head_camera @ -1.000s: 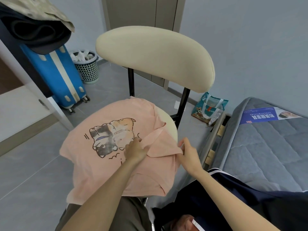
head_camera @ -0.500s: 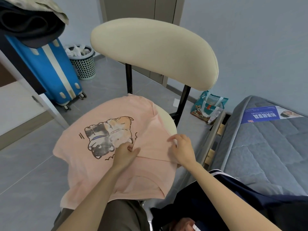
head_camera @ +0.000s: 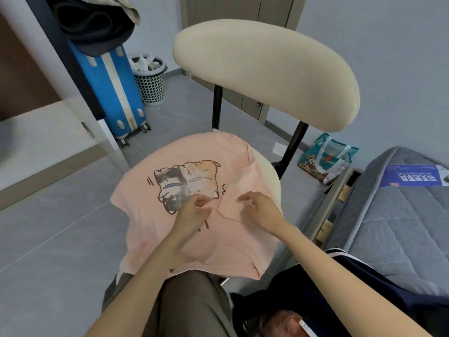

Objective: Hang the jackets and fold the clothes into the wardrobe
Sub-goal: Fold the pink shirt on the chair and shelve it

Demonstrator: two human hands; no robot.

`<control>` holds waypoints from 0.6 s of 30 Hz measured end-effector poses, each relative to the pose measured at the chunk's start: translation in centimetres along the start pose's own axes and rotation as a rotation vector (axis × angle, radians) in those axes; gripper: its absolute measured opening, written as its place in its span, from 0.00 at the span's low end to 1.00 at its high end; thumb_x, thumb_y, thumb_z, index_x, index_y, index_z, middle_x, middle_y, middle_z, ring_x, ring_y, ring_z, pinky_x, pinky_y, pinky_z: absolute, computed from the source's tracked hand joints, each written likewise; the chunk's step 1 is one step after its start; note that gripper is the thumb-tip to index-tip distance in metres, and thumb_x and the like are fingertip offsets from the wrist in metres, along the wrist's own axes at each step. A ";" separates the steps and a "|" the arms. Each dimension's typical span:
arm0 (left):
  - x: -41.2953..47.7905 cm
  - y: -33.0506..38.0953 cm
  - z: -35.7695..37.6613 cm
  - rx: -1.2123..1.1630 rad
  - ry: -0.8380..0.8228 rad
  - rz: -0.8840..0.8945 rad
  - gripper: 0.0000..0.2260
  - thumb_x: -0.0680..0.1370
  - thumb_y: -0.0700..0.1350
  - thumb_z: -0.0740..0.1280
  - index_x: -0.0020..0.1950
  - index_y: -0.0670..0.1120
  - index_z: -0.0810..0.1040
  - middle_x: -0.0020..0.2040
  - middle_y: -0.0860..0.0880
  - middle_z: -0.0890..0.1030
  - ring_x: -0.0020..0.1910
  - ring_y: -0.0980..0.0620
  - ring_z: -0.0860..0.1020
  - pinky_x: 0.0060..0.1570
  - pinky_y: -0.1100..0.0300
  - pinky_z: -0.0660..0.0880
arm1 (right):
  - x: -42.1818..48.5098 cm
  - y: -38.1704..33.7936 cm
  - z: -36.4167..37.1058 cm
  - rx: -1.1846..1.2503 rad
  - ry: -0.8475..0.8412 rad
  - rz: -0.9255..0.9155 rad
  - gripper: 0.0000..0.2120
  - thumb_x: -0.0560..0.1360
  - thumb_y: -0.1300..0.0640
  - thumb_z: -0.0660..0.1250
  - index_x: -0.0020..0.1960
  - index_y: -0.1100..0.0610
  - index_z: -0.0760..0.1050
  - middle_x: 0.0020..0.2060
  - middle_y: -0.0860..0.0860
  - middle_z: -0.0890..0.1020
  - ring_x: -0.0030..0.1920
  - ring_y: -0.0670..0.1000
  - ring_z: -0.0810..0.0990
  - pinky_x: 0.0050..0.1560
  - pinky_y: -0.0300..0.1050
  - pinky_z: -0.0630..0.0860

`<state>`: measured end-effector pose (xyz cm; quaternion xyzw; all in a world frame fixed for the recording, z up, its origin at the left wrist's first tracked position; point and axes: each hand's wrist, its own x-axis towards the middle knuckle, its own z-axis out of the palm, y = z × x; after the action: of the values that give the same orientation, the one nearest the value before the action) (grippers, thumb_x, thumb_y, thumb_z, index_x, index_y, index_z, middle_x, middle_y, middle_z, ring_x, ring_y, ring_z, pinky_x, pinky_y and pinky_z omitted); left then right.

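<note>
A pink T-shirt (head_camera: 170, 215) with a cartoon animal print lies spread face up on the cream chair seat (head_camera: 268, 171), its hem hanging over the front edge. Its right sleeve (head_camera: 239, 190) is folded inward over the body. My left hand (head_camera: 193, 211) sits on the print's lower edge with curled fingers pinching the cloth just left of the folded sleeve. My right hand (head_camera: 261, 210) rests on the folded sleeve with its fingers bent and spread. A dark navy garment (head_camera: 303, 288) lies at the lower right, beside the bed.
The chair's cream backrest (head_camera: 267, 74) rises behind the shirt. A blue suitcase (head_camera: 114, 93) and a mesh waste basket (head_camera: 150, 86) stand at the back left, under a shelf with dark clothes (head_camera: 94, 23). A grey mattress (head_camera: 401, 215) fills the right; a teal bag (head_camera: 328, 156) lies on the floor.
My right hand has brought the sleeve inward from the shirt's right edge and now rests on it. My left hand moved slightly left along the fold. The view shifted.
</note>
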<state>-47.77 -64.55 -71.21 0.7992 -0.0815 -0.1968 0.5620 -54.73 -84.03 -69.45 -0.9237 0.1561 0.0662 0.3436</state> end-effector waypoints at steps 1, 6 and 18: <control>-0.5 0.0 -1.2 -0.003 0.020 0.010 0.11 0.76 0.34 0.66 0.56 0.44 0.77 0.53 0.49 0.78 0.47 0.58 0.76 0.41 0.76 0.71 | -0.7 -1.0 0.3 0.027 0.014 -0.025 0.17 0.75 0.65 0.59 0.61 0.55 0.77 0.60 0.52 0.78 0.58 0.52 0.75 0.59 0.40 0.69; -3.9 -0.3 -7.5 0.016 0.127 0.049 0.11 0.76 0.32 0.66 0.53 0.44 0.77 0.50 0.52 0.79 0.48 0.61 0.76 0.44 0.77 0.70 | -3.4 -7.4 3.0 0.117 0.001 -0.129 0.11 0.76 0.64 0.62 0.54 0.56 0.80 0.54 0.50 0.83 0.52 0.49 0.79 0.57 0.41 0.73; -12.6 -2.3 -16.6 0.030 0.258 -0.068 0.12 0.77 0.31 0.64 0.59 0.38 0.77 0.54 0.46 0.79 0.54 0.52 0.76 0.57 0.60 0.73 | -8.7 -17.7 11.8 -0.111 -0.385 -0.263 0.07 0.74 0.55 0.68 0.49 0.56 0.81 0.51 0.54 0.84 0.51 0.53 0.80 0.49 0.41 0.73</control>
<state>-52.68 -44.94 -65.76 0.8285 0.0157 -0.1102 0.5488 -57.21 -61.51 -65.44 -0.9238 -0.0377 0.2045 0.3215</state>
